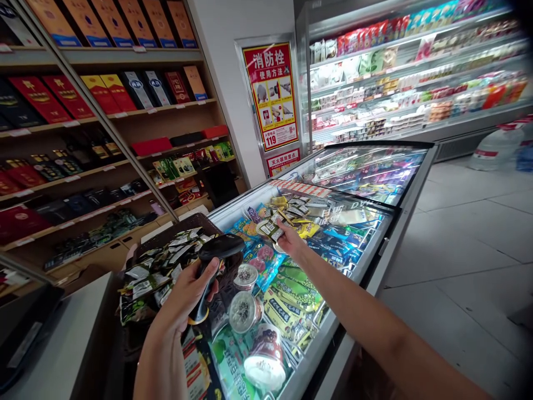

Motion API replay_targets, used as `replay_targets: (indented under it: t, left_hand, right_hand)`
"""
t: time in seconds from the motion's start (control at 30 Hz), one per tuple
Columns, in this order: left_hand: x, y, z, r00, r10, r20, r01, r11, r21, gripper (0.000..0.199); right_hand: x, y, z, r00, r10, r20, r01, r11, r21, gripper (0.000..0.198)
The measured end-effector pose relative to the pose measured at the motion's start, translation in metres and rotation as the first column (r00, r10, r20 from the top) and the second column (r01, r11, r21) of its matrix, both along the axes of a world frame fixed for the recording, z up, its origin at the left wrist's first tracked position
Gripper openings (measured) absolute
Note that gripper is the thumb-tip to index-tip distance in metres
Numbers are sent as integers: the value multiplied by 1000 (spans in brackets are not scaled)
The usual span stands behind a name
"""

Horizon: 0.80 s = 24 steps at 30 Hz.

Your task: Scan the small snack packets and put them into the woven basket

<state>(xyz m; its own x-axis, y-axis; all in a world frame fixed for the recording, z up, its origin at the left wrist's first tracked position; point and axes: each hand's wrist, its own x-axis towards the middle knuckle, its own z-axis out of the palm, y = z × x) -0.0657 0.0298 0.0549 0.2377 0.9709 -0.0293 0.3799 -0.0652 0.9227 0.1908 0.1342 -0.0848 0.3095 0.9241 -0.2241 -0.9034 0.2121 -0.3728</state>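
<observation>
My left hand point(195, 291) is wrapped round the handle of a black barcode scanner point(221, 246), its head pointing to the right over the freezer's near side. In my right hand point(289, 238) is a small wrapped ice cream point(271, 229), with dark and pale printing, pinched above the other packs. Tubs of ice cream point(242, 311) stand below the scanner. Green packs point(293, 286) and blue packs point(264, 264) lie around them. Left of the scanner, a dark basket point(200, 222) holds a heap of black-and-white wrapped packs point(166, 261).
The chest freezer point(385, 278) has a glass lid point(370, 166) over its far part. Shelves of boxed goods point(120, 111) line the left wall. A lit refrigerated display point(400, 83) and large water bottles point(497, 147) are at the right. A counter point(83, 328) stands at lower left.
</observation>
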Motion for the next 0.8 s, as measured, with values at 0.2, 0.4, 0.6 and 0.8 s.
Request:
replay_targets:
  t: [0.2, 0.4, 0.6, 0.8]
  left_hand:
    - [1, -1, -1, 999, 29, 17, -29, 999, 23, 68]
    - [-1, 2, -2, 999, 42, -4, -42, 999, 28, 69]
    - [1, 2, -1, 999, 50, -5, -50, 999, 15, 65]
    - [1, 1, 0, 998, 51, -42, -50, 998, 26, 62]
  right_hand:
    - [1, 4, -5, 999, 15, 38, -14, 1000, -24, 13]
    - [1, 4, -3, 998, 35, 46, -33, 998, -51, 12]
    - [2, -2, 2, 996, 82, 20, -82, 996, -43, 13]
    - [1, 0, 1, 998, 43, 39, -40, 997, -73, 5]
